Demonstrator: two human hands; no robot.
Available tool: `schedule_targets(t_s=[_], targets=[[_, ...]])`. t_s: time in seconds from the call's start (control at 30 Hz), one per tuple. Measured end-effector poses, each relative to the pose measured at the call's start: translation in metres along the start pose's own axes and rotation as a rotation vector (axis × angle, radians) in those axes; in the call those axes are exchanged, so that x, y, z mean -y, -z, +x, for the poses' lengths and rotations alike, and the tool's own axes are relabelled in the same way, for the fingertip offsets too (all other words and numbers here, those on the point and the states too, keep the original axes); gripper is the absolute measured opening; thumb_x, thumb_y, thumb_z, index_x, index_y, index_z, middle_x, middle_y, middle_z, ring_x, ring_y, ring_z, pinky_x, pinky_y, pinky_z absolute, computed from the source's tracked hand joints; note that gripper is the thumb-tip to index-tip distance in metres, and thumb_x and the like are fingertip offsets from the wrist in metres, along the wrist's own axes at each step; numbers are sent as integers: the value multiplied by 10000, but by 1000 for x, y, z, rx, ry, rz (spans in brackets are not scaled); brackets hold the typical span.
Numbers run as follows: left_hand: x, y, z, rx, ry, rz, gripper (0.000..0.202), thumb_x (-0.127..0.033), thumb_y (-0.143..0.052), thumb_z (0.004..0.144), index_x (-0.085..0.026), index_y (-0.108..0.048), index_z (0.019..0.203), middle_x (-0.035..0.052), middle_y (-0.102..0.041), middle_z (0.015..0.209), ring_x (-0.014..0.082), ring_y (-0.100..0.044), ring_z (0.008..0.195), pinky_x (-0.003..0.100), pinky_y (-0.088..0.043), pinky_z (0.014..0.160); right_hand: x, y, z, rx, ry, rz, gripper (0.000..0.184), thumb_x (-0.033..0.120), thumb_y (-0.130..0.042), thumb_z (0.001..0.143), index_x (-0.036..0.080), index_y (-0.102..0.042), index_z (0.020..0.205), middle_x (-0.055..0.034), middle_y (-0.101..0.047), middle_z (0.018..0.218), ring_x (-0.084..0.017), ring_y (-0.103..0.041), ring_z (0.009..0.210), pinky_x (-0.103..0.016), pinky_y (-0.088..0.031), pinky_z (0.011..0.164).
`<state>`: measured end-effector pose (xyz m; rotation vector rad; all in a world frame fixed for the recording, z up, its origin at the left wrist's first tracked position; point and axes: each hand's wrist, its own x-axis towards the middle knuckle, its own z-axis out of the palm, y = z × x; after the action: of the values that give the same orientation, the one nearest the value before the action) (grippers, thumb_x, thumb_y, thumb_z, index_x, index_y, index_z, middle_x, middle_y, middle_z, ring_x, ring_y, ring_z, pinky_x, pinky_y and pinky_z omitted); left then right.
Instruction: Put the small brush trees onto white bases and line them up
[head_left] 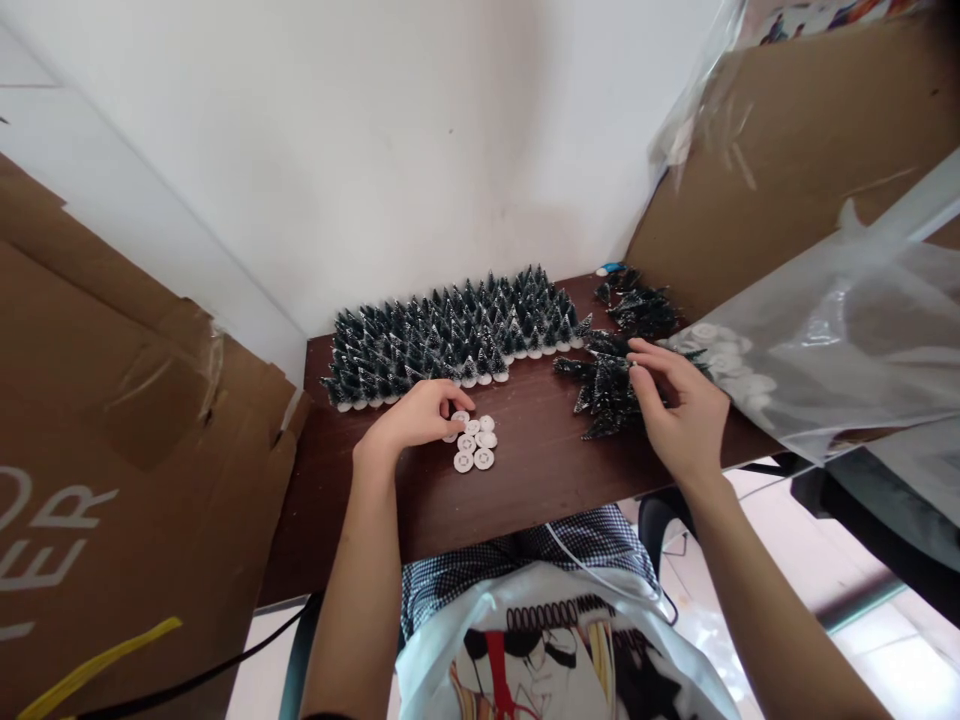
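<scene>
My left hand [427, 412] is over a small cluster of round white plastic bases [466, 443] on the table, its thumb and fingertips closed at one of them. The bases have a patterned ring around their centres. On the right, my right hand [684, 405] pinches a miniature snow-tipped pine tree at the pile of loose trees [600, 395]; the hand partly hides what it holds. Behind both hands, a dense block of miniature trees [450, 335] stands upright in rows, white bases showing along the front edge.
The dark brown table [525, 490] meets a white wall [375, 130]. Cardboard boxes [135, 430] flank it. More loose trees [641, 305] lie at the back right. A clear plastic bag [832, 330] with white bases [724, 360] rests at the right edge.
</scene>
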<state>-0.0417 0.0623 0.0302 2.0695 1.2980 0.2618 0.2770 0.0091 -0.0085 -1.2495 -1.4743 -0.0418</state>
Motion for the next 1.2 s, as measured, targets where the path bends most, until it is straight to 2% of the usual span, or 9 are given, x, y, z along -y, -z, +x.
schedule_targets(t_s=[0.13, 0.43, 0.63, 0.87, 1.07, 1.2], targets=[[2, -2, 1, -12, -16, -1, 298, -263, -682, 728, -163, -757, 998, 57, -708, 923, 163, -584, 732, 289, -462, 646, 0, 1, 0, 10, 66, -43, 122, 236, -645, 930, 212, -739, 1004, -99, -758, 1173, -268, -704, 1133, -489, -542, 1013], [5, -3, 3, -8, -10, -43, 315, -235, -627, 778, -173, -715, 1074, 22, -712, 830, 154, -585, 692, 297, -454, 672, 4, 1, 2, -26, 101, -60, 107, 201, -672, 902, 216, -739, 984, -84, -763, 1125, -262, -692, 1087, -494, -524, 996], [4, -2, 2, 36, -27, -82, 411, -264, -677, 740, -177, -695, 1141, 42, -706, 933, 159, -566, 742, 290, -441, 665, 7, 0, 2, -54, 158, -38, 135, 161, -687, 888, 220, -741, 995, -79, -765, 1090, -260, -695, 1055, -478, -530, 958], [5, -1, 2, 30, -8, -39, 458, -207, -669, 686, -189, -700, 1143, 45, -679, 993, 156, -534, 750, 291, -442, 678, 9, -3, -1, -272, 219, 16, 218, 123, -730, 846, 239, -747, 1030, -49, -769, 1001, -239, -711, 944, -429, -546, 873], [5, -4, 3, 23, -1, -52, 427, -167, -635, 699, -180, -697, 1121, 33, -666, 935, 154, -561, 764, 286, -455, 685, 12, -8, -1, -276, 134, 25, 137, 184, -721, 869, 220, -752, 998, -52, -757, 948, -211, -696, 837, -383, -558, 767], [6, -5, 3, 20, -11, -81, 399, -191, -656, 708, -180, -696, 1105, 28, -672, 907, 161, -593, 794, 286, -474, 699, 11, -12, 0, -359, 53, 49, 73, 254, -712, 887, 199, -735, 929, -50, -742, 890, -202, -682, 807, -372, -557, 738]])
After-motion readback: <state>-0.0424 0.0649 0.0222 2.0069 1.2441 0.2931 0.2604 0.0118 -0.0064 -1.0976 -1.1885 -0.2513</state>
